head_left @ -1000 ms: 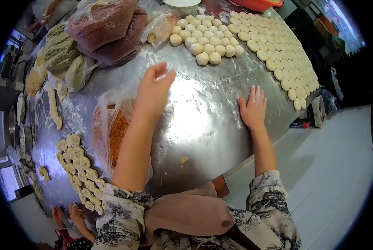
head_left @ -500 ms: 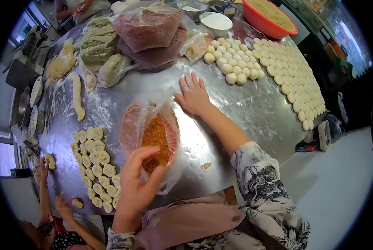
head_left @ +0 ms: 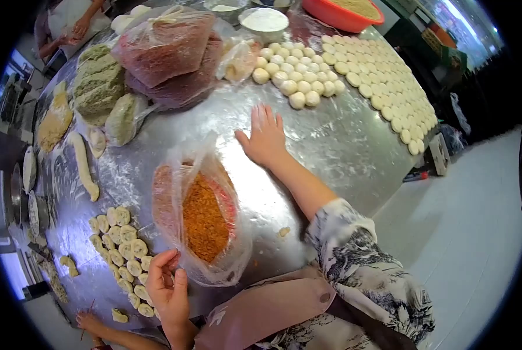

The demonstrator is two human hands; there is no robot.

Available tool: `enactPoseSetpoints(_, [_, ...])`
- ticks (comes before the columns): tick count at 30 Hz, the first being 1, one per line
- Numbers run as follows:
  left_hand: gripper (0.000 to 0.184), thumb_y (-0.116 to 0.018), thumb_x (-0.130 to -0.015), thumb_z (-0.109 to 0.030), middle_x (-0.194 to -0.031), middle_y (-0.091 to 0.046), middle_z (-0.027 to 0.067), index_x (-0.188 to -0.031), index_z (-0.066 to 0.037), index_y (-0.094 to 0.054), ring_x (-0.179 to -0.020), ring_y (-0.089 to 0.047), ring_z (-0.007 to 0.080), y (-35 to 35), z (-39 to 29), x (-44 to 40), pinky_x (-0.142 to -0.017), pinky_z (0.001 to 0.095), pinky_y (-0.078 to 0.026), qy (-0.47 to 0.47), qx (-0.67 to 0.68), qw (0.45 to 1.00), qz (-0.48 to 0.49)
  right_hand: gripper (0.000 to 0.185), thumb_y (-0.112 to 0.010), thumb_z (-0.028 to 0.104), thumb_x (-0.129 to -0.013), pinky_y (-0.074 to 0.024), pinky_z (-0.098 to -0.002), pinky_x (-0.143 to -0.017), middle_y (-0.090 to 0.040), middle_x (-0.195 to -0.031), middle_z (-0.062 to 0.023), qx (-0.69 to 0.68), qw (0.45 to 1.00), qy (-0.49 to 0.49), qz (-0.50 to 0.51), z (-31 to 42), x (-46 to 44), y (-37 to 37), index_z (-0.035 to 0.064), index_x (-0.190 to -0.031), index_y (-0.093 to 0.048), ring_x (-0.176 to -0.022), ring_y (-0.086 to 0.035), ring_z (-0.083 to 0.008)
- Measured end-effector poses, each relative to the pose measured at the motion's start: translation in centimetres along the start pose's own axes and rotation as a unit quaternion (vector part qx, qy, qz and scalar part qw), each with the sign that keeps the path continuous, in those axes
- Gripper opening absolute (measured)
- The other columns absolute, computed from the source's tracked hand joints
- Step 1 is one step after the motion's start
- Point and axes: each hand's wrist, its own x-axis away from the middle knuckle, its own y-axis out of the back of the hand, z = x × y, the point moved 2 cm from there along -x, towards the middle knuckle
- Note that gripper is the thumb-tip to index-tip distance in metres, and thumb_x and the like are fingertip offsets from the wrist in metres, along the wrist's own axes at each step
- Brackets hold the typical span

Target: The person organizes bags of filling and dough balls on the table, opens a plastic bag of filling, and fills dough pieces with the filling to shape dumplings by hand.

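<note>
My right hand (head_left: 264, 137) lies flat on the metal table, its fingers stretched forward, with nothing under them that I can see. Left of it stands an open clear plastic bag (head_left: 231, 269) with crumbly orange-brown filling (head_left: 205, 219) inside. My left hand (head_left: 168, 289) is at the bag's near left side, fingers half curled and thumb apart. Its fingertips are close to the bag's edge; whether they touch it I cannot tell. Beyond that hand, coiled dough pieces (head_left: 126, 234) sit in rows on the table.
Round dough balls (head_left: 299, 76) and flattened discs (head_left: 383, 87) cover the far right. Behind are bagged dark-red filling (head_left: 164, 49), a greenish mass (head_left: 97, 81), a flour bowl (head_left: 265, 22) and a red basin (head_left: 345, 14). A co-worker's hand (head_left: 90, 322) is at lower left, another person far left.
My left hand has moved from above the bag down and left to its side. The view has shifted; my right hand remains flat. The co-worker's hand has left the dough piece at far left.
</note>
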Motion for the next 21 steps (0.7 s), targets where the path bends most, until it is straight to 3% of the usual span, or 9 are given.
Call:
enactPoseSetpoints(4, [0.032, -0.06, -0.088, -0.003, -0.115, -0.056, 0.01, -0.119, 0.005, -0.054, -0.108, -0.054, 0.0175, -0.8, -0.1, 1.1, -0.097, 0.0306, -0.041, -0.007, 0.007, 1.0, 0.025, 0.079, -0.056, 0.049, -0.088, -0.0122, -0.0506, -0.116, -0.029, -0.152, -0.0189, 0.013, 0.997, -0.051, 0.05, -8.2, 10.4, 3.7, -0.0007, -0.145, -0.03, -0.143, -0.021, -0.0366])
enactPoseSetpoints(8, [0.033, -0.062, -0.088, -0.005, -0.114, -0.057, 0.0095, -0.119, 0.004, -0.055, -0.108, -0.054, 0.0169, -1.9, 0.5, 2.2, -0.097, 0.0306, -0.041, -0.005, -0.002, 0.999, 0.054, 0.077, -0.048, 0.053, -0.091, -0.0122, -0.0488, -0.117, -0.026, -0.153, -0.0223, 0.079, 0.973, -0.214, -0.034, -22.8, 11.7, 6.5, -0.0011, -0.144, -0.034, -0.143, -0.02, -0.037])
enactPoseSetpoints(11, [0.032, -0.063, -0.088, -0.006, -0.114, -0.057, 0.009, -0.118, 0.002, -0.056, -0.107, -0.054, 0.0171, -3.7, 0.2, 3.2, -0.097, 0.0306, -0.041, -0.015, -0.003, 0.996, 0.084, 0.079, -0.042, 0.057, -0.092, -0.0103, -0.0479, -0.117, -0.023, -0.154, -0.0235, 0.073, 0.948, -0.31, -0.022, -25.7, 8.3, 7.3, -0.0005, -0.145, -0.032, -0.144, -0.017, -0.0371])
enactPoseSetpoints(13, [0.032, -0.063, -0.088, -0.007, -0.114, -0.058, 0.009, -0.117, 0.002, -0.057, -0.106, -0.055, 0.0175, -4.8, -0.3, 3.8, -0.097, 0.0306, -0.041, -0.025, -0.011, 0.995, 0.098, 0.082, -0.039, 0.06, -0.092, -0.0063, -0.0493, -0.117, -0.016, -0.156, -0.0247, 0.061, 0.964, -0.256, 0.028, -21.6, 5.8, 7.9, 0.0008, -0.148, -0.029, -0.145, -0.012, -0.0384])
enactPoseSetpoints(16, [0.031, -0.064, -0.088, -0.008, -0.115, -0.058, 0.0093, -0.117, 0.001, -0.057, -0.106, -0.055, 0.0181, -5.5, -1.1, 4.6, -0.097, 0.0309, -0.041, -0.036, -0.038, 0.993, 0.103, 0.085, -0.042, 0.064, -0.09, -0.0082, -0.0558, -0.116, -0.022, -0.154, -0.0244, 0.07, 0.991, -0.108, -0.043, -12.9, 5.3, 2.0, 0.0004, -0.146, -0.032, -0.144, -0.015, -0.0403])
enactPoseSetpoints(17, [0.031, -0.064, -0.088, -0.008, -0.114, -0.058, 0.0095, -0.117, 0.001, -0.057, -0.106, -0.056, 0.0182, -5.4, -1.3, 4.8, -0.096, 0.031, -0.042, -0.044, -0.049, 0.993, 0.102, 0.083, -0.045, 0.064, -0.089, -0.0079, -0.0577, -0.115, -0.023, -0.154, -0.0231, 0.078, 0.995, -0.067, 0.012, -8.5, 7.0, 3.6, 0.004, -0.146, -0.034, -0.143, -0.015, -0.0419])
enactPoseSetpoints(18, [0.031, -0.064, -0.088, -0.008, -0.114, -0.058, 0.0097, -0.117, 0.002, -0.057, -0.106, -0.056, 0.0184, -5.2, -1.4, 4.9, -0.096, 0.031, -0.042, -0.053, -0.058, 0.992, 0.101, 0.082, -0.047, 0.065, -0.088, -0.0095, -0.0582, -0.115, -0.024, -0.154, -0.0218, -0.022, 0.997, 0.063, 0.027, -6.9, 8.3, 1.3, 0.0079, -0.146, -0.035, -0.143, -0.016, -0.0413])
enactPoseSetpoints(20, [0.031, -0.063, -0.089, -0.008, -0.113, -0.058, 0.0096, -0.117, 0.002, -0.057, -0.106, -0.056, 0.0184, -4.0, -0.9, 4.6, -0.096, 0.0311, -0.042, -0.041, -0.054, 0.995, 0.077, 0.072, -0.046, 0.063, -0.089, -0.0116, -0.0516, -0.117, -0.031, -0.153, -0.0136, -0.053, 0.958, 0.267, 0.092, -4.1, 11.7, 2.1, 0.017, -0.144, -0.041, -0.144, -0.022, -0.0327])
enactPoseSetpoints(21, [0.031, -0.063, -0.089, -0.008, -0.113, -0.059, 0.0096, -0.117, 0.003, -0.056, -0.106, -0.056, 0.0183, -3.4, -0.6, 4.6, -0.096, 0.0311, -0.042, -0.033, -0.051, 0.996, 0.065, 0.069, -0.049, 0.061, -0.089, -0.0131, -0.0508, -0.117, -0.032, -0.153, -0.0104, -0.094, 0.943, 0.297, 0.121, -4.6, 12.8, 2.8, 0.018, -0.143, -0.043, -0.143, -0.026, -0.0319])
